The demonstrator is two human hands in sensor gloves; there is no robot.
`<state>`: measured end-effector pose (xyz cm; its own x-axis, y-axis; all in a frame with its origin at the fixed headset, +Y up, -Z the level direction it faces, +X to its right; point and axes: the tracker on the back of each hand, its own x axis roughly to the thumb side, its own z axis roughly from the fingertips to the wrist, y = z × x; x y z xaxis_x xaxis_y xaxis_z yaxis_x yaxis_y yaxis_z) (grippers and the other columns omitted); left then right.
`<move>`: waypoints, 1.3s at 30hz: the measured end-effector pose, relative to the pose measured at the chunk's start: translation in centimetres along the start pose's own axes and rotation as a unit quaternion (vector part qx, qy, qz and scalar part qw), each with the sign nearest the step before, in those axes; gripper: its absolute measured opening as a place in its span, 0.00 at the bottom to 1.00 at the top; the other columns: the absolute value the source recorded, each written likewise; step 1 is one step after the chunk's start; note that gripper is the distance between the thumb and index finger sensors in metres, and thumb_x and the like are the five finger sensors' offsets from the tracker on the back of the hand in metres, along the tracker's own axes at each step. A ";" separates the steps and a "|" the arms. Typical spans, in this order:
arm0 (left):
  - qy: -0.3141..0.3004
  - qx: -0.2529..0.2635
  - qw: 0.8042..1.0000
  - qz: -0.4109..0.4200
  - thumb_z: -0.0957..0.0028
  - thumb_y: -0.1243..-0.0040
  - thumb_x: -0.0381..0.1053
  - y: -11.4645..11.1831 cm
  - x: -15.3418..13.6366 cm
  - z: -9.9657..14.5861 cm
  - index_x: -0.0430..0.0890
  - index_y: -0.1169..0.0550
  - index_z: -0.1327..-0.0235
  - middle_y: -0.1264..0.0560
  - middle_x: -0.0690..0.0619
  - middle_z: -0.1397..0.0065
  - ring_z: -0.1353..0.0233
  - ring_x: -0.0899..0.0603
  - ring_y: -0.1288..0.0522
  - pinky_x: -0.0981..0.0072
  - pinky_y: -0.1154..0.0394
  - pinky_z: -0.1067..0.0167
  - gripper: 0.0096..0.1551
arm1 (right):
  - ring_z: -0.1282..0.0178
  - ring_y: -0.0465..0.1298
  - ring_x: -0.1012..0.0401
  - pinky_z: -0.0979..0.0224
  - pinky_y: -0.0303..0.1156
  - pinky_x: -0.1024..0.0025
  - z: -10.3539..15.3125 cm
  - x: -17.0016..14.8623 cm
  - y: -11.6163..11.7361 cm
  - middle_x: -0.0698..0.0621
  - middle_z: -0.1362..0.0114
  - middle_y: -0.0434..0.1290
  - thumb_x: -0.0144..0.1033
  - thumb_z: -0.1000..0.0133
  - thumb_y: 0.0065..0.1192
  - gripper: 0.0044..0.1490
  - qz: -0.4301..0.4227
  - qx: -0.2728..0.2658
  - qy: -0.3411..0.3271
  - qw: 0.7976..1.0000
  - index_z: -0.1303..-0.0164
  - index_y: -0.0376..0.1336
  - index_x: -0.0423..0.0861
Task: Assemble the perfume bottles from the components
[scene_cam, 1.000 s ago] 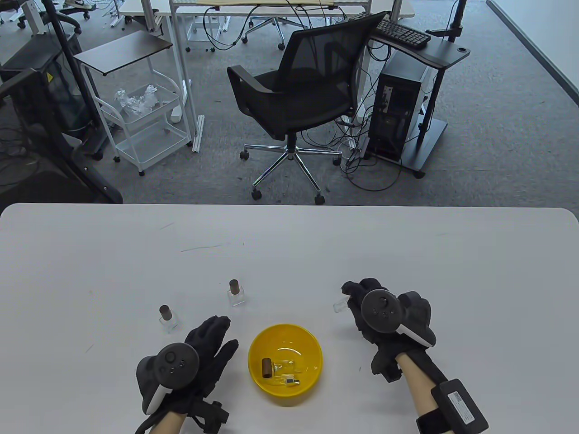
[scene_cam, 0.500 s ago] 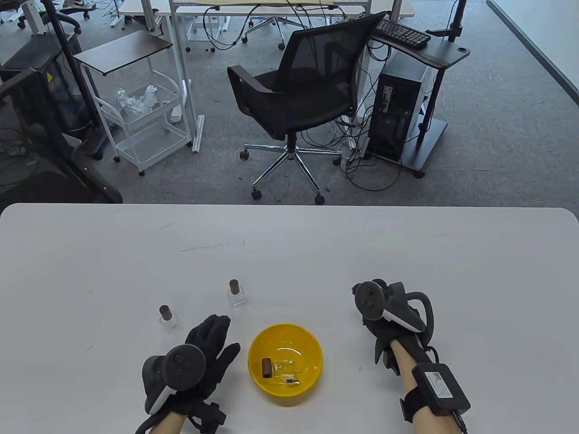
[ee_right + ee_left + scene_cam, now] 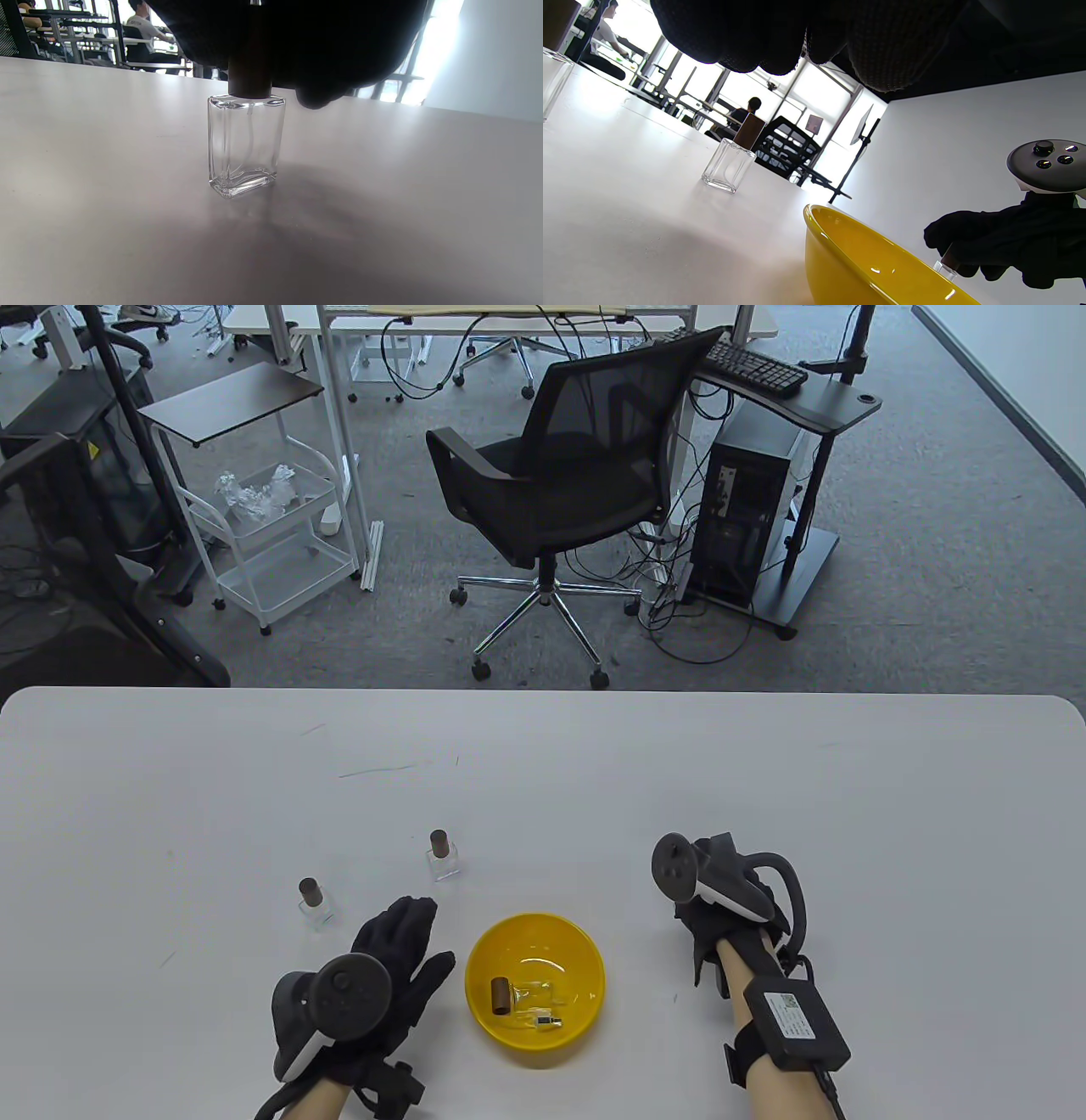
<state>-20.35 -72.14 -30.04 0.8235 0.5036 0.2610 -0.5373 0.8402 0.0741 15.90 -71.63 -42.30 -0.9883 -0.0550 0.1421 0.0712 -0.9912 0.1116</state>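
The right hand [image 3: 721, 899] has rolled over since a second ago, its fingers [image 3: 314, 51] now clenched on the brown cap [image 3: 250, 80] of a glass bottle [image 3: 245, 144] standing upright on the white table [image 3: 543, 780]; the left hand [image 3: 382, 967] stays flat, fingers released, beside the yellow bowl [image 3: 585, 959]; bare tabletop lies beyond toward its far edge; the bowl holds a brown cap, a clear bottle and a sprayer; two capped bottles [image 3: 443, 857] stand left.

Even daylight fills the sharp, edge-bowed table view, while both wrist views are backlit by blown-out far windows that leave the gloved fingers [image 3: 797, 38] black and blurred and lay soft shadows and glare on the white table [image 3: 85, 169].
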 end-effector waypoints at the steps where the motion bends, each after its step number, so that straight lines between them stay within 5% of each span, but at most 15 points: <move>1: -0.001 0.000 1.000 0.000 0.42 0.40 0.58 0.0 0.0 0.0 0.50 0.37 0.19 0.38 0.43 0.18 0.22 0.33 0.37 0.45 0.35 0.27 0.39 | 0.30 0.70 0.39 0.35 0.71 0.47 0.1 0.0 -0.1 0.36 0.19 0.61 0.32 0.34 0.56 0.31 -0.006 0.000 0.000 1.000 0.20 0.53 0.51; 19: -0.015 -0.007 0.999 -0.043 0.43 0.41 0.59 -0.3 0.1 0.0 0.50 0.37 0.19 0.37 0.42 0.19 0.23 0.33 0.35 0.46 0.33 0.28 0.39 | 0.26 0.66 0.37 0.31 0.67 0.43 5.4 6.3 -3.4 0.35 0.18 0.59 0.40 0.34 0.56 0.36 -0.024 -0.101 -0.181 0.978 0.18 0.51 0.43; 39: -0.001 -0.011 0.999 -0.034 0.43 0.41 0.59 -0.1 -0.3 -0.1 0.50 0.37 0.19 0.36 0.43 0.19 0.23 0.33 0.35 0.46 0.33 0.28 0.39 | 0.32 0.73 0.41 0.36 0.72 0.50 7.0 14.8 0.6 0.39 0.21 0.67 0.44 0.35 0.58 0.35 -0.018 -0.014 -0.296 0.955 0.21 0.57 0.42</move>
<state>-20.48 -72.39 -30.18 0.8581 0.4441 0.2578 -0.4752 0.8770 0.0713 2.25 -72.21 -33.23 -0.7398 0.0486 0.6711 0.0269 -0.9945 0.1017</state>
